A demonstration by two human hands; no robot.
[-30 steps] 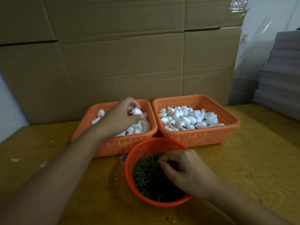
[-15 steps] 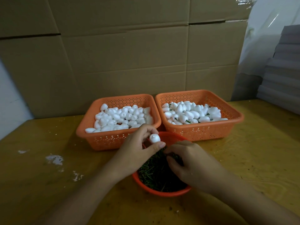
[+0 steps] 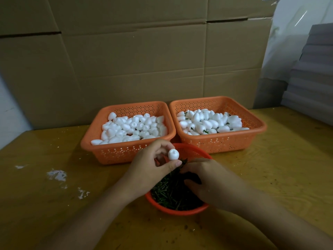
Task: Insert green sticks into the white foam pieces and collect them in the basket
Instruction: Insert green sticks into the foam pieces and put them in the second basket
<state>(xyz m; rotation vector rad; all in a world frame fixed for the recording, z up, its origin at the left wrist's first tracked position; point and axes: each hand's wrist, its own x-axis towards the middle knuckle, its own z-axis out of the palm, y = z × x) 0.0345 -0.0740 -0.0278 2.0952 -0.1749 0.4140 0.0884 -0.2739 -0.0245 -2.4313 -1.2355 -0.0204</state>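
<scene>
My left hand (image 3: 153, 168) pinches a white foam piece (image 3: 173, 154) between thumb and fingers, above the round red-orange bowl (image 3: 180, 212) of green sticks (image 3: 169, 192). My right hand (image 3: 210, 183) rests over the bowl's right side with fingers curled among the sticks; the fingertips appear to pinch sticks near the foam piece. Behind stand two orange baskets: the left basket (image 3: 111, 152) holds plain foam pieces, the right basket (image 3: 225, 141) holds foam pieces with green sticks in them.
A yellow wooden table (image 3: 54, 204) carries white foam crumbs (image 3: 57, 175) on its left part. Cardboard sheets (image 3: 144, 60) stand as a wall behind the baskets. Grey stacked boards (image 3: 313, 73) sit at the far right.
My left hand lifted a foam piece out of the left basket and carried it to the bowl. My right hand stayed in the sticks, fingers drawing toward the foam piece.
</scene>
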